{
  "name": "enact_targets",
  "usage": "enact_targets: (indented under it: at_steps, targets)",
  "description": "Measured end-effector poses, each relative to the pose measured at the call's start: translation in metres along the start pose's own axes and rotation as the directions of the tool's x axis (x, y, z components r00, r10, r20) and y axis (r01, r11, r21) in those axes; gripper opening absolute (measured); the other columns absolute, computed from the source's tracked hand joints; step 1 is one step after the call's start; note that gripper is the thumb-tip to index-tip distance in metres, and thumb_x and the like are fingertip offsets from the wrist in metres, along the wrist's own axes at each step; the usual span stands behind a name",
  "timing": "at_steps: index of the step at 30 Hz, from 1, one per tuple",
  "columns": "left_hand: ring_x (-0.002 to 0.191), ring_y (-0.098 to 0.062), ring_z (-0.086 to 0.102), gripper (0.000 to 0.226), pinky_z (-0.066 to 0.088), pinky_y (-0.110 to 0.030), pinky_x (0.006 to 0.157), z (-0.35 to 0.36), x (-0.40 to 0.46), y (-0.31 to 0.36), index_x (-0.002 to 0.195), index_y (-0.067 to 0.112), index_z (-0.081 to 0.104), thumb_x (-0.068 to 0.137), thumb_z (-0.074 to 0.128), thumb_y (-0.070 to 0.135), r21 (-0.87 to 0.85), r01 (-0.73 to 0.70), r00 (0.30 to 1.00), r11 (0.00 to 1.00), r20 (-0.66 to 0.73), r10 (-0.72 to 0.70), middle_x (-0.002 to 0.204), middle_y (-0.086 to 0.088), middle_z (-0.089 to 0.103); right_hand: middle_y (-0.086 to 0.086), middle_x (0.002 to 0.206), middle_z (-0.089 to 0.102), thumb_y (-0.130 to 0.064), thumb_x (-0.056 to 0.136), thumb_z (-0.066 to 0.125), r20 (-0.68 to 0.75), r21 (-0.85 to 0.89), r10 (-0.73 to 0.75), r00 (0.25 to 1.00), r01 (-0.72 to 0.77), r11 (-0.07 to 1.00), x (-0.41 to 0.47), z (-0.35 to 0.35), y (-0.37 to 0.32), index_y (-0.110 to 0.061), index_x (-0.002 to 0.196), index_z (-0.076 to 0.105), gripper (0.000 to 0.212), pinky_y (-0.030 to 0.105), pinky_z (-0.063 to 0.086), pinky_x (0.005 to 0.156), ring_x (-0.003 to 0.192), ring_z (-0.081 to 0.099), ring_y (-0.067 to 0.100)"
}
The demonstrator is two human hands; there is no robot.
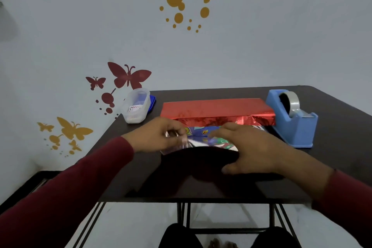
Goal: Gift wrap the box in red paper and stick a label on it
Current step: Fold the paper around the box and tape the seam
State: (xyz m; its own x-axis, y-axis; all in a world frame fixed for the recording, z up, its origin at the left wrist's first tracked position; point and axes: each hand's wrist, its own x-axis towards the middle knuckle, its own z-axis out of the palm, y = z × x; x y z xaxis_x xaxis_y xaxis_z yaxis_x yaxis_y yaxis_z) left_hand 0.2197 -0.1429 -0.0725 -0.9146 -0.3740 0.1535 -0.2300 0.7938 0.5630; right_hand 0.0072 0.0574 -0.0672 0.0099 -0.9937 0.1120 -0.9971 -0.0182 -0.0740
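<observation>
The box wrapped in shiny red paper point(216, 107) lies across the far middle of the dark table point(332, 159). Just in front of it lies a colourful printed sheet point(201, 137), partly hidden by both hands. My left hand point(159, 136) has its fingers curled and pinches a small clear, shiny piece at the sheet's left end; whether it is tape or film I cannot tell. My right hand point(249, 147) lies flat with fingers spread, pressing on the sheet's right part.
A blue tape dispenser point(291, 119) with a clear roll stands right of the box. A clear plastic container point(136, 105) holding small items sits at the table's far left corner, with a blue lid behind it. The table's near edge is close to my knees.
</observation>
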Motion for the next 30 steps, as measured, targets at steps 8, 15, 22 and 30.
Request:
enact_targets:
  at_steps: [8,15,22,30]
  targets:
    - [0.082,0.010,0.061,0.019,0.047,-0.021,0.077,-0.012,0.005,0.023,0.106,0.029,0.068,0.097,0.066,0.045,-0.012,0.055,0.966,0.998,-0.251,-0.056,0.099,0.017,0.070,-0.006,0.107,0.072,-0.014,0.096,0.064,-0.188,0.105,0.165,0.968,-0.147,0.984,0.020,-0.041,0.050,-0.027,0.130,0.066,0.037,0.024,0.046,0.086,0.095,0.063,0.012]
    - [0.083,0.001,0.067,0.031,0.051,-0.020,0.074,-0.017,0.051,0.041,0.115,0.032,0.071,0.087,0.076,0.046,0.420,0.033,0.967,0.907,-0.241,0.077,0.090,0.017,0.070,-0.011,0.101,0.071,-0.015,0.092,0.075,-0.172,0.208,0.137,0.975,-0.100,0.973,0.060,-0.065,0.087,-0.029,0.116,0.073,0.028,0.028,0.052,0.085,0.094,0.066,0.012]
    - [0.060,0.011,0.060,0.009,0.041,-0.009,0.061,-0.064,0.095,0.013,0.081,0.034,0.076,0.088,0.082,0.031,0.251,0.167,0.980,0.953,-0.147,-0.133,0.066,0.020,0.068,-0.012,0.092,0.075,-0.009,0.094,0.071,-0.141,0.251,0.222,0.965,-0.182,0.951,0.077,-0.074,0.128,-0.031,0.107,0.073,0.026,0.018,0.050,0.081,0.073,0.063,-0.013]
    - [0.076,-0.007,0.065,0.019,0.051,-0.024,0.074,-0.065,0.120,-0.018,0.083,0.022,0.079,0.084,0.084,0.040,0.241,0.327,0.944,0.914,-0.048,-0.325,0.083,0.003,0.077,0.001,0.117,0.064,-0.004,0.092,0.052,-0.158,-0.090,0.278,0.947,-0.294,0.951,0.115,-0.056,0.135,-0.028,0.116,0.063,0.035,0.041,0.053,0.090,0.104,0.062,0.025]
